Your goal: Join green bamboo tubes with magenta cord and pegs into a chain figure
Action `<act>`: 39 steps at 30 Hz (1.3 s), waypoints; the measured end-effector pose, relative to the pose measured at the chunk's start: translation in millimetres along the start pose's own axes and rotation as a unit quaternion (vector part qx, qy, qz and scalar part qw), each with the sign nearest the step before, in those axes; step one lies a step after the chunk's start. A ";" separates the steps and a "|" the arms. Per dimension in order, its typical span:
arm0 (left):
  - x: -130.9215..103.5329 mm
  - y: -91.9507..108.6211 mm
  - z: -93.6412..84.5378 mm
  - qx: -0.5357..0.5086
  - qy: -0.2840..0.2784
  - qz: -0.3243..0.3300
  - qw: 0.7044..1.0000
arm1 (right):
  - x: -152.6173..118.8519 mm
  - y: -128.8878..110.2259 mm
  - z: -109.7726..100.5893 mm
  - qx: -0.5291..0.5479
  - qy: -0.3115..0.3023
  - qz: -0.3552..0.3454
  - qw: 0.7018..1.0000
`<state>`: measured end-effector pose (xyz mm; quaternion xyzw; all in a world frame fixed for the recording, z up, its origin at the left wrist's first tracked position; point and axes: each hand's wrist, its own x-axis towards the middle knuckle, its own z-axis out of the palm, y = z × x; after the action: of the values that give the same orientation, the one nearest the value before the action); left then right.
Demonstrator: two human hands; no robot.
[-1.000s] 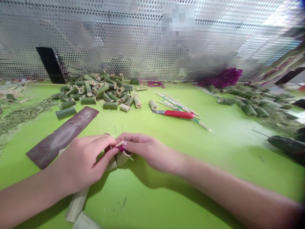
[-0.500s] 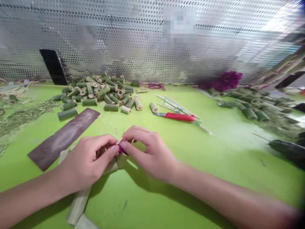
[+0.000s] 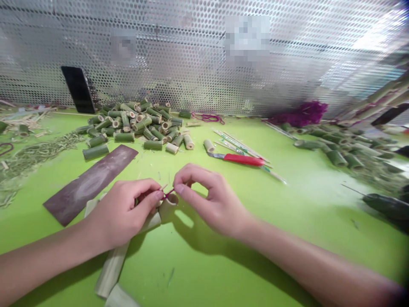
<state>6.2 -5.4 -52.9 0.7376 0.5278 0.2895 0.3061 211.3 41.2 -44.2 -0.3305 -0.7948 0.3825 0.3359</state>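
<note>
My left hand point(image 3: 126, 211) is closed, thumb against forefinger, on a thin wooden stick point(image 3: 164, 187) whose tip pokes out. Purple string point(image 3: 168, 194) runs from there to my right hand point(image 3: 212, 200), which pinches its end between thumb and forefinger. Just below the string, a short bamboo tube point(image 3: 166, 209) shows its open end. Beside it, partly covered by my left hand, lies a pale peeled bamboo piece point(image 3: 151, 222). More peeled lengths, among them a long bamboo piece point(image 3: 112, 270), lie under my left wrist. The left fingers hide most of the stick.
Dark sandpaper point(image 3: 91, 185) lies at left. Behind it are cut bamboo tubes point(image 3: 137, 121) in a heap and a leaning phone point(image 3: 79, 90). A red-handled knife point(image 3: 243, 160) touches thin sticks. More bamboo tubes point(image 3: 337, 157) and a dark pointed tool point(image 3: 385, 204) are at right.
My right hand has drawn away to the right from my left, stretching the purple string between them. The bamboo tube's open end now shows. The whole view has shifted slightly.
</note>
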 end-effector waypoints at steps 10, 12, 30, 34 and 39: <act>-0.4 -0.2 -1.1 0.015 0.001 0.015 1.000 | 8.0 15.8 -8.9 0.066 -0.050 0.115 0.990; -0.1 -1.0 -0.5 0.032 0.013 0.017 0.999 | 8.1 15.4 -8.6 0.064 -0.060 0.117 0.989; 3.0 -8.2 -2.4 -0.122 0.013 -0.011 0.992 | 10.9 17.5 -6.1 0.156 -0.076 0.167 0.971; 3.9 -10.1 -6.0 -0.226 -0.021 -0.036 0.973 | 14.8 21.2 -5.1 0.267 -0.056 0.186 0.944; 6.2 -9.4 -8.7 -0.304 -0.045 -0.067 0.949 | 13.2 17.0 2.4 0.300 -0.070 0.205 0.929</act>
<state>-4.3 4.2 -53.7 0.5847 0.4484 0.3819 0.5578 206.6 58.9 -55.7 -0.3423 -0.5798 0.6854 0.2773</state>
